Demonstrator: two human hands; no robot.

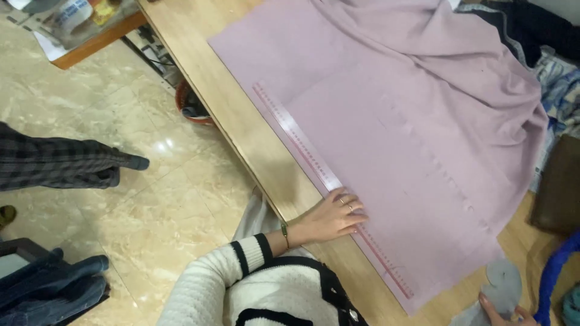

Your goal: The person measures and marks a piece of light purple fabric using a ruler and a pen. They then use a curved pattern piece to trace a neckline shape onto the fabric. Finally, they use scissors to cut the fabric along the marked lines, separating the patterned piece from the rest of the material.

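The wooden surface (254, 139) runs from the top of the view down to the right, and a large lilac cloth (386, 139) is spread flat over most of it, with its far part bunched in folds. A long clear ruler (302, 145) with red marks lies on the cloth along its near edge, parallel to the edge of the surface. The left hand (331, 216) rests flat on the ruler about halfway along it, the fingers (353, 212) stretched out and close together, pressing on it and closing around nothing. The right hand (504, 314) is at the bottom right corner, only partly in view, touching a small grey piece (502, 281) just beside the corner of the cloth; I cannot tell if its fingers grip it.
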